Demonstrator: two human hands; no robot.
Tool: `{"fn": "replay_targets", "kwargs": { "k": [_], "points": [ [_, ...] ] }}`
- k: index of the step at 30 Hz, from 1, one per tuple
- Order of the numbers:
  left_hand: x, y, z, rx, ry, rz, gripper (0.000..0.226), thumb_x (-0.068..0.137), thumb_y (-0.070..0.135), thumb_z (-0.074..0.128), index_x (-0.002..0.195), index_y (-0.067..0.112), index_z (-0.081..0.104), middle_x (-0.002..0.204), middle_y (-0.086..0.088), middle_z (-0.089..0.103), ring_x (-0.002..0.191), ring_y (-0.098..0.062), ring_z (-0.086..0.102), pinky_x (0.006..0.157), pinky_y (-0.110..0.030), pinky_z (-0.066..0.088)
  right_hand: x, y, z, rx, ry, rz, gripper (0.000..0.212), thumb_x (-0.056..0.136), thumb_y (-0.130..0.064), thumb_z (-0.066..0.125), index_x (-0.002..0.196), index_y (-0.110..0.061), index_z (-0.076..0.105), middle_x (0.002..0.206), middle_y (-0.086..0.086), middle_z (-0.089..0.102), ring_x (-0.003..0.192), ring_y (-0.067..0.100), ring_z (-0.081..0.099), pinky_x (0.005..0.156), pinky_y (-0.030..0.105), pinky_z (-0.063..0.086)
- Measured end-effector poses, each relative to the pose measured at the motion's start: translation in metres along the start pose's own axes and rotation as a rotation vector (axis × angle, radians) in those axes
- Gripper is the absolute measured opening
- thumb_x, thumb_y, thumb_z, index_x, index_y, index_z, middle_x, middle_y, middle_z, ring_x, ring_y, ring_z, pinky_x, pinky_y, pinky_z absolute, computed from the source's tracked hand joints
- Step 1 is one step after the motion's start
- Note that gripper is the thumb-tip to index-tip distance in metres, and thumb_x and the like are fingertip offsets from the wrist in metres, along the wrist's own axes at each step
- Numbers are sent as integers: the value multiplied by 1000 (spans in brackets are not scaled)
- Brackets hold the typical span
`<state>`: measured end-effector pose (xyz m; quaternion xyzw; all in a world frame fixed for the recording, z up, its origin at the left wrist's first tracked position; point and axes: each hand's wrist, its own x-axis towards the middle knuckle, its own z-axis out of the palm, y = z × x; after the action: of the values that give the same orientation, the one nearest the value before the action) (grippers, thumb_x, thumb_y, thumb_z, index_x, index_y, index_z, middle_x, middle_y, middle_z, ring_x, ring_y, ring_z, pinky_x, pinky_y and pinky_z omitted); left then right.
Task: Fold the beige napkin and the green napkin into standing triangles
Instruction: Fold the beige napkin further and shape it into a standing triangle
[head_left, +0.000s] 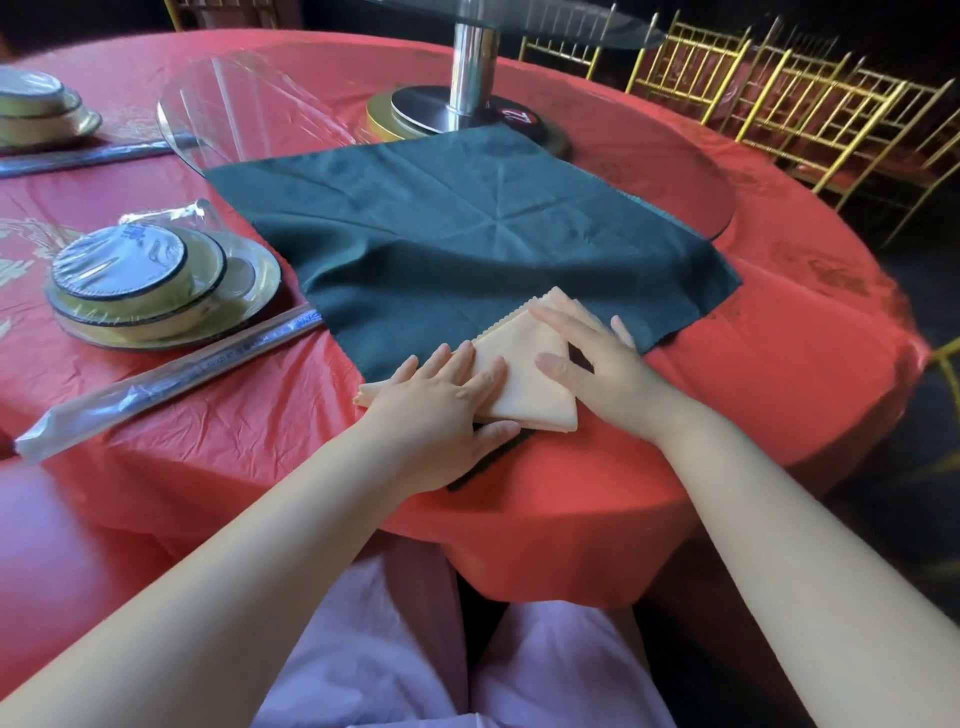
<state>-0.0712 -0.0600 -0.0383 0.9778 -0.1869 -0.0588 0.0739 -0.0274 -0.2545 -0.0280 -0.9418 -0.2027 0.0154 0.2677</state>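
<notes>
While both hands pressed flat on it, the beige napkin (524, 376) lay folded into a triangle at the 6 o'clock edge of the round table (753, 395). Its apex pointed toward 12 o'clock. It rested on the near corner of the green napkin (467, 234), which was spread open as a single flat layer reaching toward the glass turntable (249, 104).

The left hand (441, 410) lay at 9 o'clock on the fold with straight fingers. The right hand (597, 364) lay at 3 o'clock in the same way. The hands were apart, with bare beige cloth between them, and neither gripped anything.

Judged state: the beige fold was being creased and did not yet stand. The green napkin was not yet folded.

Hazards from this position:
- Layers could spring open on release, since the cloth looked soft and the creases depended on palm pressure.
- The green napkin could slide on the glossy red tablecloth under sideways pressure and carry the beige fold out of line. Its near corner lay at the table edge.
- Uneven pressure could offset the zigzag edges at the apex, giving a lopsided triangle that would topple.
- A wide sweep toward 9 o'clock could strike the wrapped chopsticks (171, 374) or the wrapped dish set (156, 280).
</notes>
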Motion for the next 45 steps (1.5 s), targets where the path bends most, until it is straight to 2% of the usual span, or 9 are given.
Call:
{"fn": "replay_targets", "kwargs": {
  "k": [6,9,11,15,22,29,35,41,45],
  "points": [
    [0,-7,1,6,-11,67,71,92,58,25,148,25,-1,157,-5,-2,144,-22,-1,117,-37,4,-33,-7,11,-124,-68,-162,48,88,-36,60,134,-33,46,145,-12,37,138,-1,23,115,29,0],
    [-2,-14,1,-15,-5,103,69,94,53,28,148,20,0,157,-5,-2,144,-21,0,117,-33,4,-30,-10,10,-402,66,-359,41,83,-32,49,119,-17,62,124,4,63,117,18,57,110,32,29],
    [-2,-19,-1,-33,13,149,66,95,48,32,148,17,6,157,-5,2,144,-21,4,116,-29,6,-29,-15,8,-480,114,-441,37,77,-27,46,102,-10,67,93,5,72,86,27,67,84,38,53],
    [-7,-32,-7,-228,132,223,45,97,32,38,134,7,41,143,-16,38,136,-27,32,107,-23,16,-28,-31,-5,-426,256,-451,26,76,-23,48,90,-14,68,60,2,63,53,25,60,47,34,48],
    [8,-68,-71,-83,516,302,40,86,37,34,91,4,58,79,-8,59,72,-29,51,80,-34,28,-15,-75,-39,41,518,-322,26,77,-18,64,104,-17,61,75,-14,57,70,10,60,70,27,51],
    [33,-71,-113,-198,476,295,15,95,20,49,107,16,57,93,4,57,83,-17,35,79,-23,20,1,-101,-58,294,540,-144,13,79,-12,61,90,-19,62,61,1,57,53,19,58,55,36,54],
    [63,-61,-84,-151,447,284,22,92,13,51,111,10,59,112,-12,59,109,-34,50,98,-39,33,9,-99,-41,337,531,17,7,73,-18,58,72,-19,64,48,2,55,43,18,56,57,46,55],
    [43,-47,-74,-471,476,508,17,88,10,60,104,11,64,93,22,57,88,12,53,81,-2,33,4,-90,-15,575,338,14,12,89,-18,60,78,-14,61,68,7,65,54,16,62,52,28,54],
    [30,-56,-77,-591,410,513,17,86,8,63,101,14,66,98,13,66,93,8,58,83,-6,38,4,-76,-20,652,172,-40,21,97,-10,44,91,-15,63,89,12,65,74,16,64,76,36,55]
  ]
}}
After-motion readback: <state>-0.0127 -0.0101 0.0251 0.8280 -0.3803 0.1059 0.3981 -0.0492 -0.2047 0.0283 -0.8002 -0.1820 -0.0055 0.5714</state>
